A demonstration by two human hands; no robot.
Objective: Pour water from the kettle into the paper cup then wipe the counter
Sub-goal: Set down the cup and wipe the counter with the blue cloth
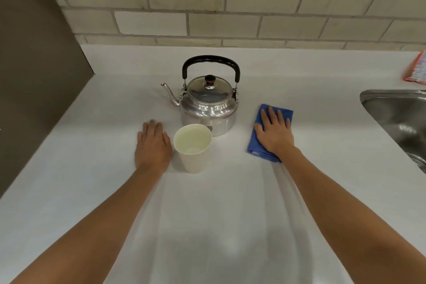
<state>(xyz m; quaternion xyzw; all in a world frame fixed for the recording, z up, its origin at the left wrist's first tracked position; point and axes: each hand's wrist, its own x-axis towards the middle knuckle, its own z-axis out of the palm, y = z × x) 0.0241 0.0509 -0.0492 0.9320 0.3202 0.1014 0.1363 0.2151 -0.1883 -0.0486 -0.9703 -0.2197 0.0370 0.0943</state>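
A shiny metal kettle point(208, 106) with a black handle and closed lid stands upright on the white counter point(207, 214), spout pointing left. Just in front of it stands a cream paper cup point(193, 147), upright, with water in its bottom. My left hand point(152, 146) lies flat on the counter right beside the cup's left side, palm down, holding nothing. My right hand point(274, 132) presses flat on a folded blue cloth point(258, 145) to the right of the kettle; the fingers are spread on top of it.
A steel sink point(401, 117) is sunk into the counter at the right edge. A red and white packet point(416, 71) lies behind it. A tiled wall point(219, 7) backs the counter, and a dark panel point(34, 76) closes the left side.
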